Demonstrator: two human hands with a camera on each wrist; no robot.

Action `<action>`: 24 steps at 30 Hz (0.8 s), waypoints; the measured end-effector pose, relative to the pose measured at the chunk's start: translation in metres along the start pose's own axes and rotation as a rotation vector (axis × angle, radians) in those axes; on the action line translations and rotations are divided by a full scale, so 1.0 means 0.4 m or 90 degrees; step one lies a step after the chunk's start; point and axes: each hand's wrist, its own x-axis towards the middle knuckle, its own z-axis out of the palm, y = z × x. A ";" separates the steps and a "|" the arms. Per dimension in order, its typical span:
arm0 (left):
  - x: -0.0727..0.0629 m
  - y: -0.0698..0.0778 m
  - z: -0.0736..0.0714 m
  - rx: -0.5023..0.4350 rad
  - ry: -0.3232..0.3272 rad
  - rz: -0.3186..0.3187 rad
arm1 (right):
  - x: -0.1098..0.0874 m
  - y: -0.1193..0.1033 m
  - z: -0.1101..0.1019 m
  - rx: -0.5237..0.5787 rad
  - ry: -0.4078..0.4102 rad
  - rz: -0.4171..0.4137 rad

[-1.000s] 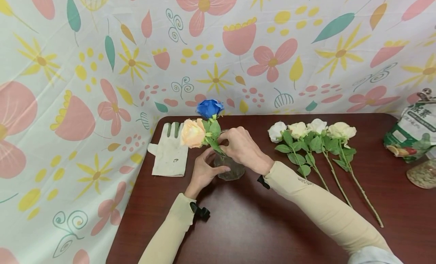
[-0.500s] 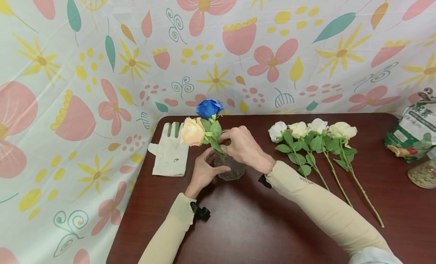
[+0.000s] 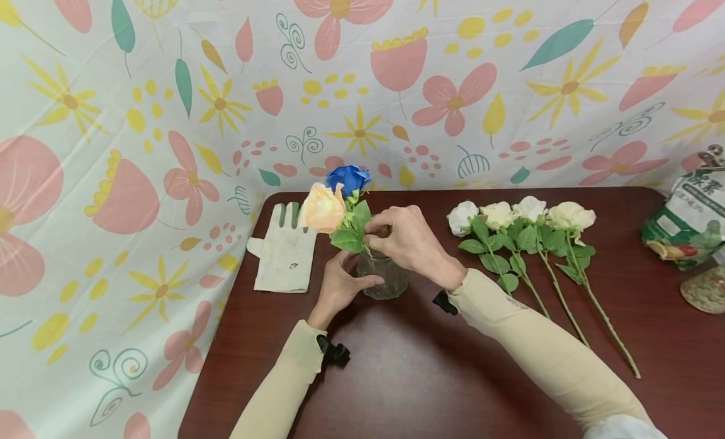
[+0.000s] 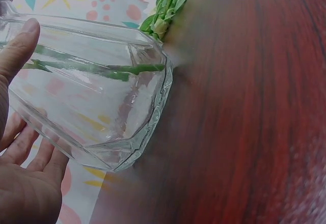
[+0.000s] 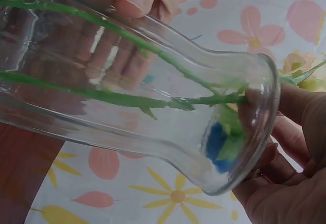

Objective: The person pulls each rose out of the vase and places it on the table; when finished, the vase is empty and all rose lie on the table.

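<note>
A clear glass vase (image 3: 391,280) stands on the table with two green stems inside it. My left hand (image 3: 338,287) grips its side, thumb in front and fingers behind, as the left wrist view shows. Above the mouth are a peach rose (image 3: 324,208) and, just behind it, a blue rose (image 3: 347,178). My right hand (image 3: 412,241) is at the vase mouth, with thumb and fingers pinching the peach rose's stem by its leaves; the fingertips are partly hidden. In the right wrist view, the stems (image 5: 122,99) slant through the glass toward those fingers.
Several white and cream roses (image 3: 529,222) lie in a row to the right, stems toward the front. A pale work glove (image 3: 283,263) lies at left. A green and white bag (image 3: 688,216) and a jar (image 3: 705,291) stand at far right. Patterned cloth hangs behind.
The peach rose has risen a little and shifted right, its leaves turning, as my right hand moves slightly up and right. My left hand stays on the vase.
</note>
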 end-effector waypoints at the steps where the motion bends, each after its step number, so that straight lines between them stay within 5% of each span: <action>1: 0.000 0.001 0.000 0.000 0.001 -0.002 | -0.001 -0.001 -0.002 0.005 0.005 0.002; 24: 0.000 -0.001 0.001 -0.055 -0.004 -0.023 | -0.024 -0.018 -0.047 0.042 0.144 -0.028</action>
